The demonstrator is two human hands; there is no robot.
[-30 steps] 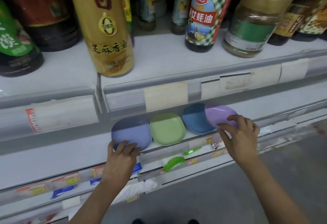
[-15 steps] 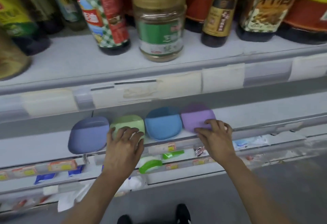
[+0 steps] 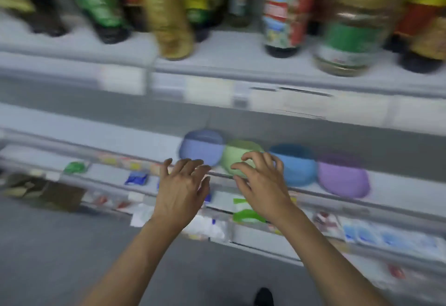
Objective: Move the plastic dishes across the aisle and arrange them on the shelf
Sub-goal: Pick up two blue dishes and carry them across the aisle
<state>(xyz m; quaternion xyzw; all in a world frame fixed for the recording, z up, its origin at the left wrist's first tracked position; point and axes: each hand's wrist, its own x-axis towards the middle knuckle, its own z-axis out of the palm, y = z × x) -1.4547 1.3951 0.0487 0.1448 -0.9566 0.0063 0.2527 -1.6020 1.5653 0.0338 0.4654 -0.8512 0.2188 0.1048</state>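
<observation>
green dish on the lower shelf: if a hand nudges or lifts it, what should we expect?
The green dish looks like thin, shallow moulded plastic, so probably light and stiff. Its smooth finish suggests it would slide on the shelf rather than tip. Its low, flat shape makes rolling unlikely.

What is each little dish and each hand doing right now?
Periwinkle dish: on shelf, first in row.
Green dish: on shelf, partly behind right fingers.
Blue dish: on shelf.
Purple dish: on shelf, last in row.
Left hand: open, holding nothing.
Right hand: fingers loosely curled, holding nothing.
</observation>
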